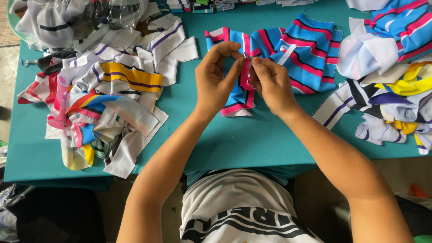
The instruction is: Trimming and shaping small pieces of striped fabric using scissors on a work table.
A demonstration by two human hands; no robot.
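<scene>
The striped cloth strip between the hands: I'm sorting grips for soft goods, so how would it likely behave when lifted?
The striped cloth strip, pinched by the left hand and right hand, droops in folds below them, so it is probably floppy. It looks thin, so likely light. It should not roll; on the teal table it would probably bunch.

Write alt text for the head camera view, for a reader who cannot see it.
Seen from above, a person's left hand and right hand pinch a blue, pink and white striped fabric piece between them over a teal table. A heap of mixed striped scraps lies to the left, and more folded striped pieces are piled to the right.
</scene>
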